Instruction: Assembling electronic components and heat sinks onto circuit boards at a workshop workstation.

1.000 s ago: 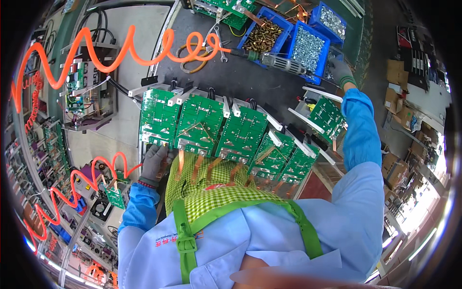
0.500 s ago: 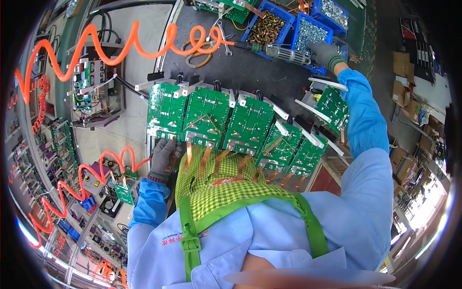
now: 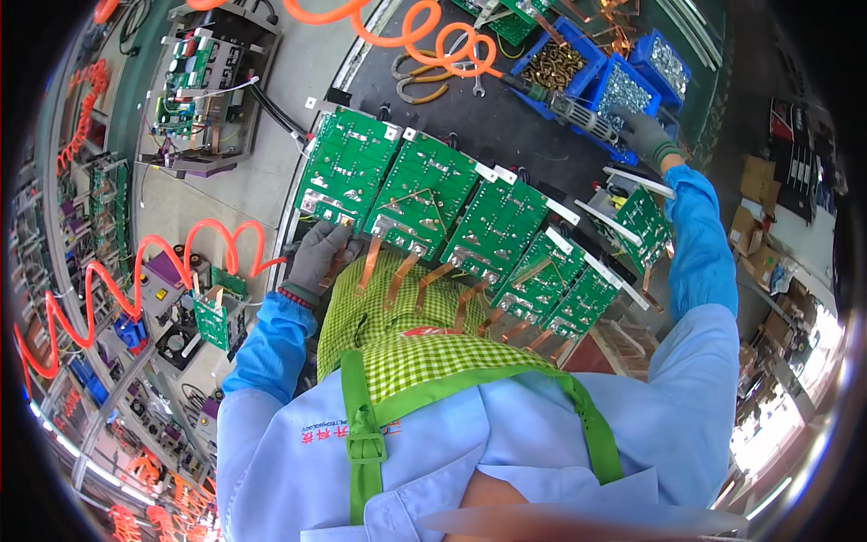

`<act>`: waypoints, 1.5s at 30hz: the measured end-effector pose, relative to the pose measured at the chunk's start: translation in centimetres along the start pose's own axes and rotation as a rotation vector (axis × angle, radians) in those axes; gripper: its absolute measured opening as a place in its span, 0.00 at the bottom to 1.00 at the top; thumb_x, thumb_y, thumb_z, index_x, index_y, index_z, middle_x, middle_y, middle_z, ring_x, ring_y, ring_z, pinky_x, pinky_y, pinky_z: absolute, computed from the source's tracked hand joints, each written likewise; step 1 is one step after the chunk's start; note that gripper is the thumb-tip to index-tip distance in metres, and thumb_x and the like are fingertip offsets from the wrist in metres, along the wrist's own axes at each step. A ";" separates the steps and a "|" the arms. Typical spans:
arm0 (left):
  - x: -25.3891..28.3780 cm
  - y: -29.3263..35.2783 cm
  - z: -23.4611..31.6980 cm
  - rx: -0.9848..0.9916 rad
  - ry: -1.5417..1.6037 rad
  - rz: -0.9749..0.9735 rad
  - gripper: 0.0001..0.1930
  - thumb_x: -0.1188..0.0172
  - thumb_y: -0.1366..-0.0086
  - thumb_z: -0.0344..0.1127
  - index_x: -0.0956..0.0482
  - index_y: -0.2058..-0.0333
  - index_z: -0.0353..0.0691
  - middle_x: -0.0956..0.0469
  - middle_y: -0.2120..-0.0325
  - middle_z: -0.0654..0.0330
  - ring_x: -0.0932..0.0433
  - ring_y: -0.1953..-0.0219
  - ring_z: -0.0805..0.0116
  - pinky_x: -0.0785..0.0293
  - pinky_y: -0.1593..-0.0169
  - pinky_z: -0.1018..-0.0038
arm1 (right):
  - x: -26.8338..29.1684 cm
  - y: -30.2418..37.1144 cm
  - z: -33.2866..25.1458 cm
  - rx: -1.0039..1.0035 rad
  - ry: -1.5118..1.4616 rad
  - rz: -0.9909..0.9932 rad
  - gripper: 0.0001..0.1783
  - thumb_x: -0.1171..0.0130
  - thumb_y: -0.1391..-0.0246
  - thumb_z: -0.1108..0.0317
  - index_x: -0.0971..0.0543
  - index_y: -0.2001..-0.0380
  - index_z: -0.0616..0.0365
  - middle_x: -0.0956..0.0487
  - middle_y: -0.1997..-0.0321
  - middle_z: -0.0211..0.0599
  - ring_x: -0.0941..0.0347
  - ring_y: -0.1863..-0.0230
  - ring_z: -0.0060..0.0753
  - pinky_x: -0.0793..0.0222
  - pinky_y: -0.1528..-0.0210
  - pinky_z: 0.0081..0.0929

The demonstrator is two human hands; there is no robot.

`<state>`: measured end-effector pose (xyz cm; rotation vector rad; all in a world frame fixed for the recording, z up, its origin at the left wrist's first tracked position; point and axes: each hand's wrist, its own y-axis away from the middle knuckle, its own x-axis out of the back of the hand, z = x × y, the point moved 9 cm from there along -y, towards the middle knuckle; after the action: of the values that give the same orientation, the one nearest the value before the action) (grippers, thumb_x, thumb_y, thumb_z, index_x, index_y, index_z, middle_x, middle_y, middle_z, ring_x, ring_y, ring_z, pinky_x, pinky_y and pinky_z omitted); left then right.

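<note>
My left hand (image 3: 318, 256), in a grey glove, is closed at the lower edge of the leftmost green circuit board (image 3: 348, 167). Its fingers wrap a copper strip (image 3: 338, 268) at that edge. Far right, my gloved right hand (image 3: 646, 135) leans over a blue bin of silver fasteners (image 3: 623, 88), its fingertips partly hidden there. The front end of an air screwdriver (image 3: 582, 117) meets that palm and looks gripped. More green boards (image 3: 424, 194) stand in a slanting row, with bent copper strips (image 3: 403, 282) pointing at my apron.
An orange coiled hose (image 3: 420, 36) runs to the screwdriver. Beside it lie orange-handled pliers (image 3: 420, 79) and a wrench (image 3: 479, 86). Brass fasteners fill another blue bin (image 3: 596, 56). A separate board assembly (image 3: 641, 226) sits under my right forearm; an open chassis (image 3: 203, 99) is at far left.
The whole view has shifted, putting bins and bench lower and further right in the picture. My left hand stays at the leftmost board's edge, and my right hand stays by the silver fasteners.
</note>
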<state>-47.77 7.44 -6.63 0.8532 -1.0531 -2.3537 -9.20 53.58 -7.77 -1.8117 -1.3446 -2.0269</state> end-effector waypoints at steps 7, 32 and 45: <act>-0.6 0.0 0.1 0.000 -0.017 0.014 0.07 0.46 0.36 0.34 0.28 0.63 0.37 0.26 0.72 0.61 0.28 0.76 0.76 0.31 0.73 0.81 | -0.5 -0.9 0.8 0.056 -0.048 0.120 0.17 0.44 0.49 0.62 0.24 0.56 0.52 0.24 0.53 0.45 0.28 0.53 0.49 0.33 0.50 0.39; -0.6 -0.9 0.8 -0.111 -0.229 -0.114 0.11 0.42 0.41 0.35 0.24 0.70 0.31 0.24 0.77 0.60 0.26 0.76 0.75 0.32 0.71 0.80 | 8.4 10.9 -46.2 0.671 -0.713 0.415 0.08 0.43 0.50 0.71 0.25 0.65 0.57 0.25 0.67 0.41 0.26 0.66 0.39 0.31 0.64 0.32; -0.5 -1.1 0.7 -0.138 -0.084 -0.205 0.09 0.42 0.40 0.34 0.26 0.67 0.32 0.23 0.73 0.59 0.26 0.76 0.77 0.31 0.72 0.81 | 1.0 6.1 -50.5 0.399 -0.507 0.328 0.09 0.44 0.50 0.66 0.25 0.65 0.54 0.26 0.64 0.42 0.28 0.62 0.48 0.30 0.61 0.38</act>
<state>-47.98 8.78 -6.94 0.8527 -0.8574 -2.6188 -43.60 17.24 1.48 -2.2335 -1.3169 -1.0869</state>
